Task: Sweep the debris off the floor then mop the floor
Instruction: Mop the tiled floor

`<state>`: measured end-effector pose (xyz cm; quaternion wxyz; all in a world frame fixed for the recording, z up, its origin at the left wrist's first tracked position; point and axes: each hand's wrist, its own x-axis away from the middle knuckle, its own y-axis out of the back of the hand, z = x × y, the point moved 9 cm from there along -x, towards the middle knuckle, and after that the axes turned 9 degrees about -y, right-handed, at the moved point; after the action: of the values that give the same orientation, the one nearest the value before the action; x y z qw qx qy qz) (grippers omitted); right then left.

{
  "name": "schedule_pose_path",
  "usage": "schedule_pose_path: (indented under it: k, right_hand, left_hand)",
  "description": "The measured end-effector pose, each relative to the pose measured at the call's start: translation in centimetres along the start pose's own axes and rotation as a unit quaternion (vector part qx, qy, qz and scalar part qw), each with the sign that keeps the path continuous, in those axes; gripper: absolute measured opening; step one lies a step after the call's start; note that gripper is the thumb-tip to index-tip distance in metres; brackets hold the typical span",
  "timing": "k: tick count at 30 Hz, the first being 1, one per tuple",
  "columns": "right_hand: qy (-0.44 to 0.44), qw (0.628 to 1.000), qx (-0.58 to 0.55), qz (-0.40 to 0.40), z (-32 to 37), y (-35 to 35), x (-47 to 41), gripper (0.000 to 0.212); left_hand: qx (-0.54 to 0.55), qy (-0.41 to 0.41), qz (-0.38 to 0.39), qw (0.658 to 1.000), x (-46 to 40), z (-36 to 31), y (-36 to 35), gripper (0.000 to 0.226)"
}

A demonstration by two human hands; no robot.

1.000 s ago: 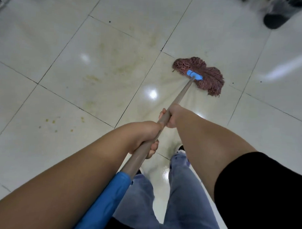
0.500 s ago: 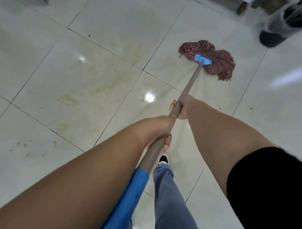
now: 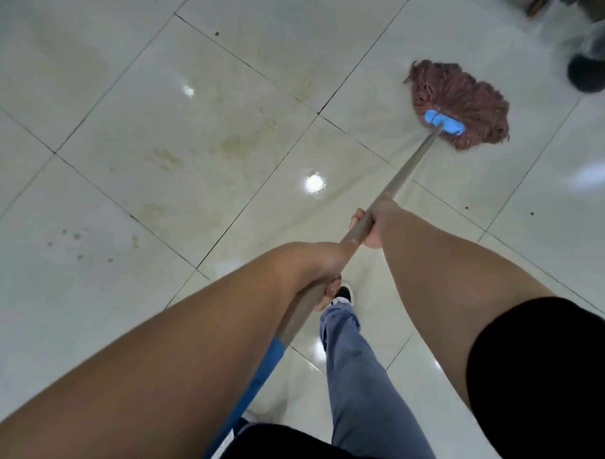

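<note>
Mopping is the step in hand; no loose debris shows, so the sweep looks done. The mop head (image 3: 459, 104), a reddish string bundle on a blue clamp (image 3: 444, 122), lies flat on the floor (image 3: 85, 307) toward the upper right, close to a dark bin base (image 3: 592, 76) at the right edge. The left hand (image 3: 315, 264) wraps the handle (image 3: 404, 171) at its lower section, just above the blue sleeve (image 3: 254, 382); the right hand (image 3: 371, 225) wraps it further up. Each grip is curled round the shaft, pinching it between fingers and thumb.

Yellow-brown stains (image 3: 235, 144) and small spots (image 3: 78, 237) lie on the tiles to the left, well apart from the strings. To do the stroke well, keep the strings spread and pressed flat, draw the head leftward across the stains in overlapping passes, and steer with the upper grip while the lower one pivots. Avoid knocking the bin.

Compared with a second ago, the head sits further out and to the right, nearer the bin, and only one leg now shows beneath the arms.
</note>
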<state>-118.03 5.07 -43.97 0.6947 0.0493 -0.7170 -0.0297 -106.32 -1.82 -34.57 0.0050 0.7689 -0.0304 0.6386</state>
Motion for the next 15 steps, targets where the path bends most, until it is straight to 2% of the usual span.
schedule_pose_path:
  k: [3, 6, 10, 15]
  right_hand:
    - [-0.006, 1.0, -0.019, -0.009, -6.2, -0.1, 0.1, 0.035]
    - [-0.018, 0.999, -0.038, 0.012, -15.9, -2.5, 0.8, 0.039]
    - [-0.018, 0.994, -0.044, 0.095, -30.7, -7.0, 2.2, 0.043]
    - [-0.062, 0.984, -0.055, 0.156, -52.2, -9.9, 4.4, 0.049]
  left_hand:
    - [-0.011, 0.007, 0.023, 1.0, 1.9, 5.8, 0.5, 0.062]
    - [-0.037, 0.006, 0.031, 0.999, 4.9, 14.3, 2.3, 0.063]
    - [-0.072, 0.02, 0.006, 0.997, 9.2, 28.7, 5.8, 0.057]
    - [-0.087, 0.095, 0.02, 0.991, 16.9, 48.9, 7.4, 0.055]
